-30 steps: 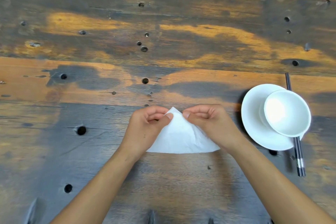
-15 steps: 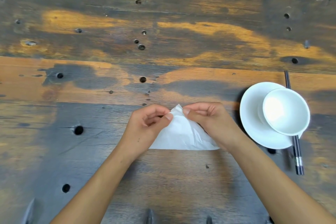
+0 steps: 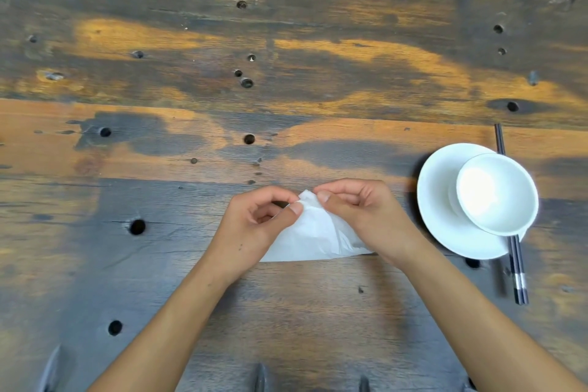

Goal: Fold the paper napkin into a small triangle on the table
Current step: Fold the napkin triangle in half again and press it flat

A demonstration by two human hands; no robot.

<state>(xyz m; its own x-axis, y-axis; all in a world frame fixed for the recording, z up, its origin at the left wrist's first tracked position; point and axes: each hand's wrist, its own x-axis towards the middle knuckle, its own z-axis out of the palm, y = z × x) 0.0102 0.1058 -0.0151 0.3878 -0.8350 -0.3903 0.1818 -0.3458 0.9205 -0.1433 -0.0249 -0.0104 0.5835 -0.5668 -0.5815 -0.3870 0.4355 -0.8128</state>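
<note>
While your napkin (image 3: 313, 237) already lies as a broad triangle, the fold is not finished. Its long straight edge runs parallel to the near edge of the table (image 3: 286, 41), flat on the wood, and its apex points toward the far edge. It sits a little right of the table's middle, closer to the near edge than the far one.

Your left hand (image 3: 254, 229) and right hand (image 3: 359, 216) both meet at that apex. On each, the thumb and forefinger are pinched together on the paper tip, the other fingers curled in. The two pinches nearly touch each other. The apex looks slightly lifted off the wood, while the base stays down. The right half of the paper shows wrinkles and a loose flap near your right wrist, so the layers there do not look pressed flat.

Judging by the shape, you have one diagonal fold made, and the triangle is still large. To reach a small triangle you likely need at least one more fold in half, then a firm crease along the edges.

Off to the right, well apart from the napkin, a white bowl (image 3: 496, 192) sits on a white saucer (image 3: 442, 216), with dark chopsticks (image 3: 517, 267) passing under them.
</note>
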